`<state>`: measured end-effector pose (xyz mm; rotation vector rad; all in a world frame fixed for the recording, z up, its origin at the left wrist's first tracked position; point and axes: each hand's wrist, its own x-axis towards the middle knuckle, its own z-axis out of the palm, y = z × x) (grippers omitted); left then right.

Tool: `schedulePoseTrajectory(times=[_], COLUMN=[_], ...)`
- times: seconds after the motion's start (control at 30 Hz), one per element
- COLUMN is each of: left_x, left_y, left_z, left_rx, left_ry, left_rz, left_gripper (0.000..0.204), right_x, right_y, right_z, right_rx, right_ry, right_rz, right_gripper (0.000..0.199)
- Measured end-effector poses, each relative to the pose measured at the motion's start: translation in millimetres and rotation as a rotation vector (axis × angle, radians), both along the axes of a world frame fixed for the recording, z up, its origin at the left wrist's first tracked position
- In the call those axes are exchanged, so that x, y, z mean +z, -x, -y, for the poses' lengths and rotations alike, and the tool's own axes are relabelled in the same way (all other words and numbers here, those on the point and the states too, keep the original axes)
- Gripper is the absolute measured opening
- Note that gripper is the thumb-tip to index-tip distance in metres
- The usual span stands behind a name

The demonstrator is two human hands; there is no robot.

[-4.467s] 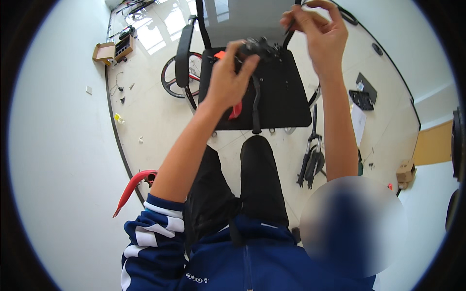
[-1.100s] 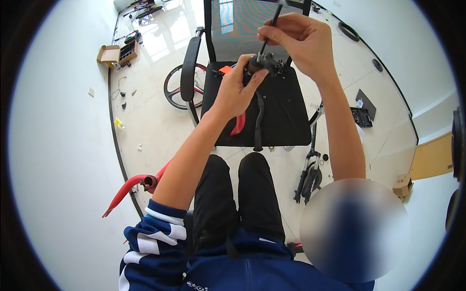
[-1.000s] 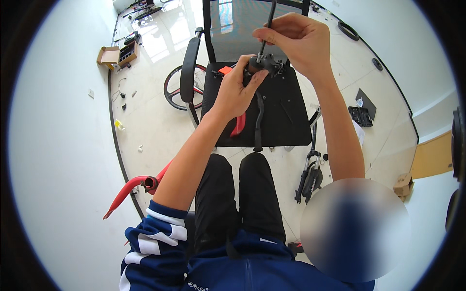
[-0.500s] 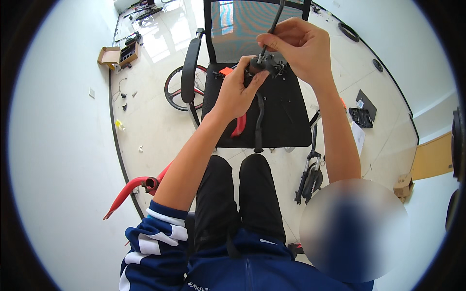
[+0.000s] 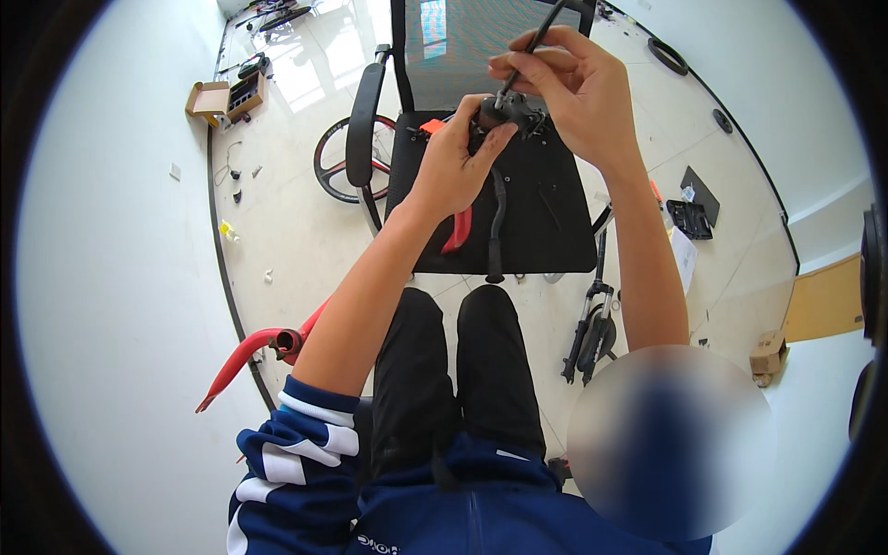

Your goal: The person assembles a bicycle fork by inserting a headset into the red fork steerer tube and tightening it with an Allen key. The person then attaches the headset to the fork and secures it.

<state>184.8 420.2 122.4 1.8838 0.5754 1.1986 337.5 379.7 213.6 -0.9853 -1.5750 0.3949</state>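
Observation:
Above the chair's seat, my left hand (image 5: 455, 165) is closed around a dark, rounded bicycle part (image 5: 496, 116). Its fingers hide much of that part. My right hand (image 5: 585, 92) pinches a slim black rod-shaped tool (image 5: 537, 39), which slants up to the right. The tool's silvery lower end meets the top of the dark part. A black curved bar with a grip (image 5: 496, 227) lies on the mesh office chair seat (image 5: 546, 236), beside a red curved piece (image 5: 457, 233). Behind my left hand is an orange item (image 5: 432, 126).
A bicycle wheel (image 5: 324, 166) lies left of the chair, below its armrest (image 5: 365, 120). The red frame (image 5: 250, 356) is by my left forearm. A suspension fork (image 5: 589, 333) and an opened black tool case (image 5: 689, 220) are on the right. An open cardboard box (image 5: 211, 100) stands far left.
The rod's upper end has swung to the right, so it leans more. My right hand's fingers have shifted along with it. My left hand stays on the dark part.

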Motion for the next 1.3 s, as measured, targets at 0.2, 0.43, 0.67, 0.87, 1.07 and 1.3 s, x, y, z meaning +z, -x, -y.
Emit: schedulePoseTrajectory(times=[0.2,0.43,0.67,0.87,1.07,1.3], left_x=[4.4,2.2,3.2,0.9,0.4,4.8], left_y=[-1.0,-0.8,0.4,1.0,3.5,2.1], left_z=[2.9,0.9,2.7,-0.2,1.3,1.9], left_rx=[-0.013,0.002,-0.008,0.004,0.003,-0.019], left_ry=[0.016,0.012,0.019,0.019,0.004,0.045], left_rz=[-0.021,-0.003,0.015,0.010,0.027,-0.012], left_gripper=[0.029,0.028,0.026,0.026,0.027,0.027], right_x=[3.1,1.5,4.8,6.5,7.3,3.3], right_y=[-0.2,4.3,-3.5,-1.2,-2.8,2.5], right_z=[-5.1,-6.1,-5.5,-4.8,-3.1,-11.6], right_rx=[-0.174,0.133,-0.146,0.133,0.012,0.024], right_ry=[-0.003,-0.019,-0.007,0.053,0.073,-0.004], right_rz=[0.188,-0.146,0.212,0.013,0.169,0.014], right_gripper=[0.017,0.020,0.023,0.020,0.026,0.019])
